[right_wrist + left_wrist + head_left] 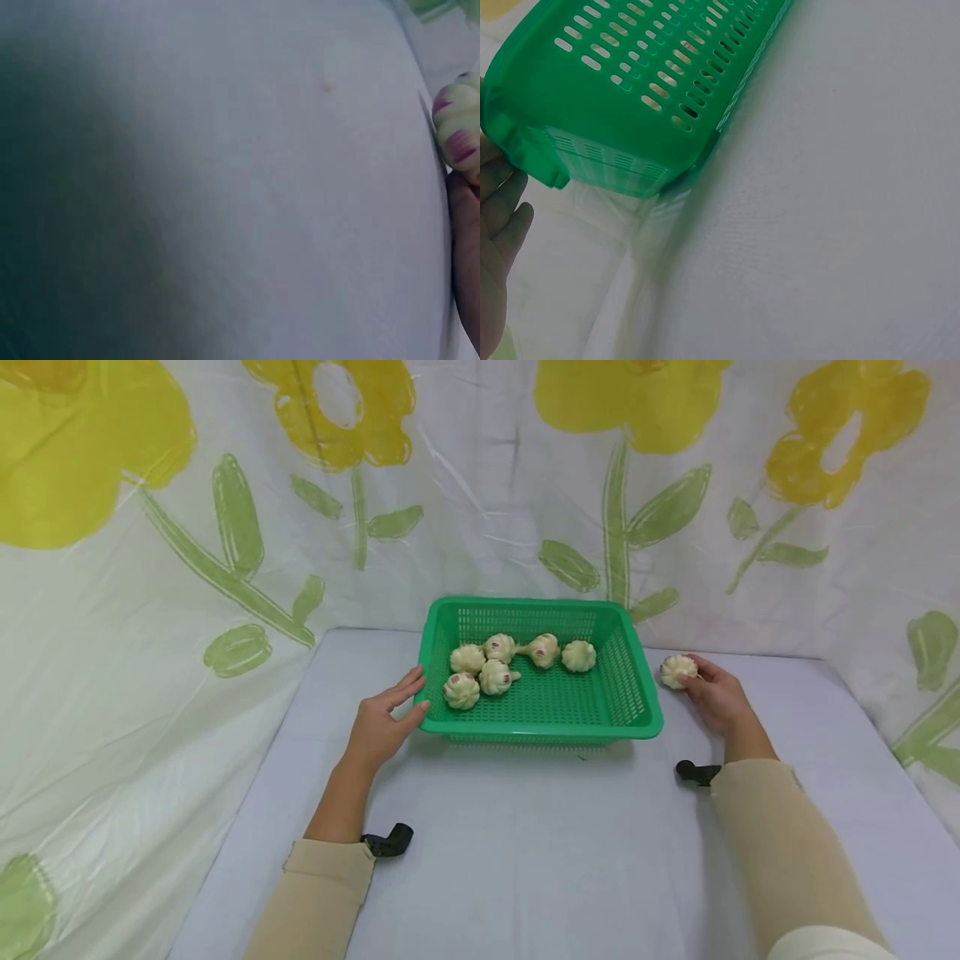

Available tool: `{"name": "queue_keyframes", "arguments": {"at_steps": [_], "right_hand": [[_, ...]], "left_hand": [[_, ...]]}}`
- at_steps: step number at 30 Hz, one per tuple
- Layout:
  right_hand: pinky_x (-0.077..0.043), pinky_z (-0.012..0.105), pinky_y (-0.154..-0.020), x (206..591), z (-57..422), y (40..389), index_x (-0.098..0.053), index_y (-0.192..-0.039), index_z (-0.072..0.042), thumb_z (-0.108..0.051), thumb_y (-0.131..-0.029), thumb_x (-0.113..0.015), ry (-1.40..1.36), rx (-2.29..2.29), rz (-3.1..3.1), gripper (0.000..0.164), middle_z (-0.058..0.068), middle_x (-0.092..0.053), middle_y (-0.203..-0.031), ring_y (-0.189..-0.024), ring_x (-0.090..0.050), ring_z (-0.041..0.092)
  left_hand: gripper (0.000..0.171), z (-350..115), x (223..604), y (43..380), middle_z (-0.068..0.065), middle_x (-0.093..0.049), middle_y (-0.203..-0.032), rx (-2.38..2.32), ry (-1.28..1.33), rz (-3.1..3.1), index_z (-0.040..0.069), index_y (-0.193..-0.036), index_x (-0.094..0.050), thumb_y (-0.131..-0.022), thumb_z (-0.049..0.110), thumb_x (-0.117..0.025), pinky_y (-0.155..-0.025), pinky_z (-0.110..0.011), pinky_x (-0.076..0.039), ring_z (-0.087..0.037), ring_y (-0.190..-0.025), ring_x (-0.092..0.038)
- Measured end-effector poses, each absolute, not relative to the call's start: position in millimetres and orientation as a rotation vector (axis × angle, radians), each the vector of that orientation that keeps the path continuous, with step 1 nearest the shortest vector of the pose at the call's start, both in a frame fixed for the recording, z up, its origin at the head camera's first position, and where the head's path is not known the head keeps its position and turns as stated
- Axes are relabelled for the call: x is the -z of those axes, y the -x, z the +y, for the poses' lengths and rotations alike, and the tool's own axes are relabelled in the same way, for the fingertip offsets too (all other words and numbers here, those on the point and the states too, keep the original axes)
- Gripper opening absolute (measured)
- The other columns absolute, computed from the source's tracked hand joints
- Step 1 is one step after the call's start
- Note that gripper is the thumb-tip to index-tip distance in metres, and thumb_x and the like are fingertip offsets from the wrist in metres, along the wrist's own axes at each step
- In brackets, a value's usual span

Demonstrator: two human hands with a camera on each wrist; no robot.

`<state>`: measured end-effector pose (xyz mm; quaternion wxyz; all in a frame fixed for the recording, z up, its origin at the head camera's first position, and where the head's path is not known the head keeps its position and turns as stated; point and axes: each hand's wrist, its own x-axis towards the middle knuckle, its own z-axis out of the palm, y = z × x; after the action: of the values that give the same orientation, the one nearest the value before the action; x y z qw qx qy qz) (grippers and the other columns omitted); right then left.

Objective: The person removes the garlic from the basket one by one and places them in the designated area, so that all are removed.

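Observation:
A green plastic basket with slotted sides stands on the white table. Inside it, mostly toward the left and back, lie several pale garlic bulbs with small purple-pink marks. My left hand is at the basket's left rim, its fingers fairly straight and the thumb by the front corner. The left wrist view has those fingers against the rim from outside. Right of the basket, my right hand pinches another garlic bulb between thumb and fingers. Purple marks show on this bulb in the right wrist view.
The white table runs in front of the basket and to both sides. Behind it hangs a white curtain printed with yellow flowers and green leaves. A black wrist camera sits at the left cuff, a second at the right.

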<state>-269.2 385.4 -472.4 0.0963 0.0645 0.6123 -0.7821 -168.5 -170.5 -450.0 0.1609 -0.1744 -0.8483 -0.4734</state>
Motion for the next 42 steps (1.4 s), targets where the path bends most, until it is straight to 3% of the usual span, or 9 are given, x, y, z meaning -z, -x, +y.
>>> {"name": "queue_keyframes", "arguments": {"at_steps": [4, 7, 10, 21, 34, 42], "right_hand": [[-0.047, 0.011, -0.094, 476.0, 386.3, 266.8, -0.016, -0.158, -0.005, 0.001, -0.097, -0.056, -0.220, 2.341, 1.794, 0.073, -0.004, -0.050, -0.131, -0.109, -0.055, -0.003], [-0.042, 0.012, -0.102, 475.0, 385.5, 267.9, -0.017, -0.158, -0.011, -0.003, -0.098, -0.057, -0.247, 2.304, 1.816, 0.072, 0.004, -0.034, -0.152, -0.124, -0.046, 0.001], [-0.030, 0.016, -0.114, 472.9, 384.0, 269.9, -0.015, -0.159, -0.015, -0.006, -0.099, -0.057, -0.299, 2.267, 1.813, 0.074, -0.001, -0.018, -0.163, -0.137, -0.033, 0.005], [-0.021, 0.018, -0.118, 466.9, 374.5, 268.2, -0.015, -0.159, -0.016, 0.004, -0.097, -0.054, -0.414, 2.376, 1.722, 0.076, -0.005, -0.010, -0.166, -0.147, -0.019, 0.005], [-0.028, 0.015, -0.114, 470.6, 375.4, 267.3, -0.018, -0.159, -0.015, 0.005, -0.096, -0.056, -0.410, 2.431, 1.740, 0.076, -0.001, -0.015, -0.165, -0.145, -0.024, 0.007], [-0.023, 0.020, -0.118, 469.5, 374.5, 268.0, -0.019, -0.159, -0.016, 0.004, -0.094, -0.059, -0.455, 2.417, 1.747, 0.079, -0.002, -0.014, -0.166, -0.147, -0.022, 0.008]], "left_hand": [[0.043, -170.0, 451.5, 168.2, 0.001, -0.053, -0.145, 1.353, 0.498, -2.422, 0.007, -0.133, -0.062, -0.091, 0.014, -0.070, -0.108, -0.038, -0.044, -0.020, -0.133, -0.052], [0.043, -170.7, 452.0, 168.5, 0.002, -0.053, -0.145, 1.361, 0.496, -2.413, 0.007, -0.134, -0.062, -0.091, 0.013, -0.070, -0.108, -0.039, -0.043, -0.019, -0.133, -0.052], [0.043, -171.4, 452.5, 169.5, 0.002, -0.053, -0.145, 1.370, 0.503, -2.404, 0.008, -0.134, -0.061, -0.092, 0.013, -0.069, -0.108, -0.039, -0.043, -0.019, -0.133, -0.052], [0.042, -171.3, 449.8, 169.4, 0.001, -0.053, -0.145, 1.372, 0.494, -2.416, 0.007, -0.133, -0.062, -0.092, 0.013, -0.069, -0.109, -0.039, -0.042, -0.018, -0.133, -0.052], [0.042, -170.8, 452.2, 170.2, 0.003, -0.053, -0.145, 1.381, 0.497, -2.403, 0.009, -0.134, -0.062, -0.092, 0.013, -0.069, -0.110, -0.039, -0.042, -0.017, -0.133, -0.051], [0.043, -169.6, 452.1, 171.7, -0.007, -0.054, -0.143, 1.394, 0.487, -2.392, 0.003, -0.131, -0.063, -0.089, 0.007, -0.072, -0.108, -0.046, -0.042, -0.027, -0.132, -0.053]]}}
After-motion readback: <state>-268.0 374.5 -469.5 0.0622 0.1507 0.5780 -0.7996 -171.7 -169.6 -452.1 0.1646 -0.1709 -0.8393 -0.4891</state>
